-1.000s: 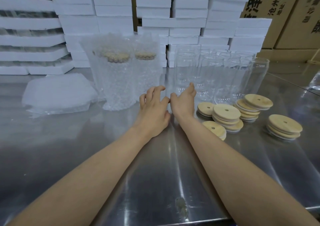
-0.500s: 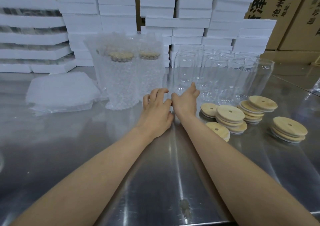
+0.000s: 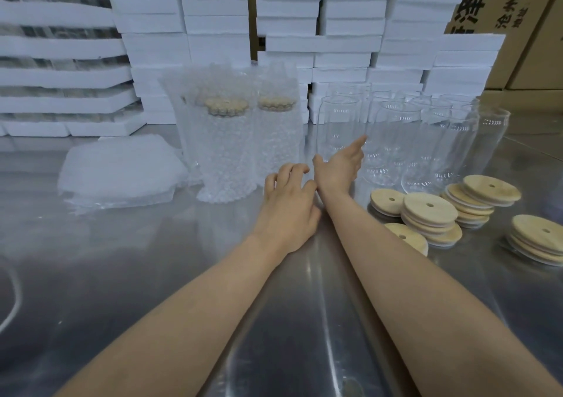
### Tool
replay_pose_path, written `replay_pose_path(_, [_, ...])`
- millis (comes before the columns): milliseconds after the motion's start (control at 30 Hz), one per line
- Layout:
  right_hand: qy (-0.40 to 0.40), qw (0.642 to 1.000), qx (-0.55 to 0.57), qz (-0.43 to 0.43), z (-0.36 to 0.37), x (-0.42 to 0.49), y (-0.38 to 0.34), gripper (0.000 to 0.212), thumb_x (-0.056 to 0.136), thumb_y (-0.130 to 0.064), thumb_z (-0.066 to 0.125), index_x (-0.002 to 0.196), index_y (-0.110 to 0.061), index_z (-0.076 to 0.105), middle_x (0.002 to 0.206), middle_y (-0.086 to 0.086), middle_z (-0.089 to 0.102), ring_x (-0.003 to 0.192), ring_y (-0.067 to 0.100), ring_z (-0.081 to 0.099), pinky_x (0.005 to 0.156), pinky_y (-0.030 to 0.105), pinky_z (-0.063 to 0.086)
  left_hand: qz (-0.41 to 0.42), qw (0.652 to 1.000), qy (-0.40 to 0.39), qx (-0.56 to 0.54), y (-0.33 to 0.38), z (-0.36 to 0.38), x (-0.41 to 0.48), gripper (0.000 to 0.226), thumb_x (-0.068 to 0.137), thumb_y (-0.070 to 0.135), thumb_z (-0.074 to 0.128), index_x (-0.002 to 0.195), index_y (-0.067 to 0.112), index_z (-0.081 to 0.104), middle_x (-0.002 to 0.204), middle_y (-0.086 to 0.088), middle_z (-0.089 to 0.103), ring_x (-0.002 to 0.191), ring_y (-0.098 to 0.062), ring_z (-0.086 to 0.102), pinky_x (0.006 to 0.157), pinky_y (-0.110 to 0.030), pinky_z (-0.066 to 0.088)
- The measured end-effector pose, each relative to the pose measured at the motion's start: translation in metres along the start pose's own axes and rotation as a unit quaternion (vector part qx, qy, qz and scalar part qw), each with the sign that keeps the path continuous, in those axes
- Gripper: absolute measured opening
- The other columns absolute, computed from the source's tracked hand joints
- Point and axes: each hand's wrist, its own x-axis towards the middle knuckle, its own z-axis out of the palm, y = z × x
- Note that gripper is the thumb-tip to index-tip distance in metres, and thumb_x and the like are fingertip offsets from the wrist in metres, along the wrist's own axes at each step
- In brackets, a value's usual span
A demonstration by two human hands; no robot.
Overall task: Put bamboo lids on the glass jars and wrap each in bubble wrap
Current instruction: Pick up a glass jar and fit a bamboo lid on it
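left hand [image 3: 289, 211] loosely curled, empty | right hand [image 3: 339, 168] fingers [image 3: 359, 145] straight, near glass jars [image 3: 396, 141]

One head-worn wide-angle camera looks forward and down, close over the tabletop [image 3: 128, 275], toward stacked white boxes [image 3: 213, 16].

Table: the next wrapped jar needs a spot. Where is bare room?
Bare table in front of the bubble wrap stack and wrapped jars, left of the left hand. Crowded on the right: glass jars and bamboo lids.
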Motion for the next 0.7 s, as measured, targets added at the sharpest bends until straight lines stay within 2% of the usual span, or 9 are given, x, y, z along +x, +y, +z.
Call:
replay_pose_path(67, [-0.013,1.000,0.001,-0.008,-0.003,-0.005,-0.003,0.106,0.083,-0.019,0.070,0.151,-0.001,-0.009,0.145,0.019,0.023,0.122,0.032,0.042,0.104,0.038,0.036,-0.009,1.000,0.005,-0.011,-0.001,-0.002,0.002,0.040,0.086,0.017,0.049,0.123,0.008,0.057,0.141,-0.010,0.042,0.134,-0.026,0.029,0.101,-0.034,0.021])
replay_pose_path(100, [-0.020,1.000,-0.002,-0.016,-0.005,-0.011,-0.005,0.107,0.082,-0.020,0.072,0.152,0.000,-0.006,0.141,0.019,0.023,0.117,0.031,0.044,0.100,0.035,0.039,-0.022,1.000,0.006,-0.020,-0.001,-0.003,0.002,0.043,0.085,0.016,0.049,0.127,0.007,0.054,0.141,-0.011,0.041,0.134,-0.027,0.030,0.101,-0.034,0.023])
replay_pose_path(167, [-0.027,0.999,-0.022,-0.038,-0.010,-0.024,-0.007,0.101,0.079,-0.025,0.075,0.150,0.002,0.010,0.136,0.019,0.026,0.116,0.034,0.043,0.095,0.034,0.039,-0.056,0.998,0.004,-0.034,0.000,-0.004,0.002,0.051,0.087,0.016,0.049,0.136,0.006,0.044,0.144,-0.012,0.037,0.134,-0.027,0.029,0.103,-0.035,0.027])
replay_pose_path(267, [-0.013,0.998,-0.028,-0.049,-0.021,-0.044,-0.006,0.092,0.074,-0.038,0.079,0.141,0.000,0.029,0.133,0.016,0.030,0.119,0.035,0.041,0.097,0.043,0.041,-0.092,0.994,0.000,-0.053,0.000,-0.006,0.000,0.054,0.092,0.018,0.046,0.142,0.003,0.034,0.147,-0.014,0.033,0.134,-0.030,0.031,0.105,-0.038,0.033])
replay_pose_path(367, [0.010,0.998,0.056,-0.024,-0.036,-0.063,-0.008,0.084,0.072,-0.037,0.079,0.134,-0.002,0.034,0.131,0.010,0.037,0.123,0.030,0.040,0.098,0.036,0.037,-0.095,0.990,0.025,-0.105,0.000,-0.008,-0.002,0.048,0.100,0.021,0.040,0.142,0.000,0.035,0.145,-0.017,0.036,0.130,-0.032,0.037,0.106,-0.039,0.033])
replay_pose_path(433, [0.002,0.989,0.144,-0.032,-0.046,-0.073,-0.009,0.074,0.074,-0.034,0.079,0.127,-0.006,0.035,0.122,0.006,0.044,0.118,0.026,0.044,0.095,0.029,0.039,-0.088,0.972,0.029,-0.214,-0.001,-0.009,-0.004,0.046,0.101,0.023,0.041,0.141,0.001,0.036,0.141,-0.016,0.041,0.128,-0.028,0.043,0.107,-0.036,0.034])
replay_pose_path(533, [-0.021,0.979,0.196,-0.050,-0.058,-0.082,-0.012,0.071,0.078,-0.033,0.078,0.127,-0.008,0.033,0.115,0.005,0.049,0.104,0.021,0.049,0.086,0.025,0.041,-0.132,0.879,-0.007,-0.459,-0.002,-0.017,-0.010,0.050,0.094,0.043,0.049,0.136,0.019,0.037,0.134,0.000,0.049,0.120,-0.012,0.052,0.101,-0.029,0.043])
replay_pose_path(600, [-0.081,0.972,0.217,-0.035,-0.061,-0.083,-0.015,0.072,0.083,-0.036,0.074,0.133,-0.008,0.030,0.116,0.007,0.050,0.101,0.015,0.051,0.083,0.021,0.041,-0.176,0.804,-0.021,-0.567,-0.005,-0.021,-0.013,0.056,0.085,0.054,0.054,0.132,0.029,0.035,0.128,0.009,0.050,0.113,-0.005,0.057,0.102,-0.032,0.045])
replay_pose_path(700, [-0.202,0.944,0.262,-0.002,-0.059,-0.086,-0.017,0.058,0.095,-0.047,0.053,0.136,-0.013,0.031,0.118,0.002,0.051,0.094,0.001,0.060,0.072,0.012,0.048,-0.225,0.685,-0.029,-0.692,-0.013,-0.021,-0.012,0.073,0.078,0.047,0.066,0.135,0.036,0.021,0.125,0.004,0.061,0.110,-0.015,0.063,0.096,-0.038,0.051])
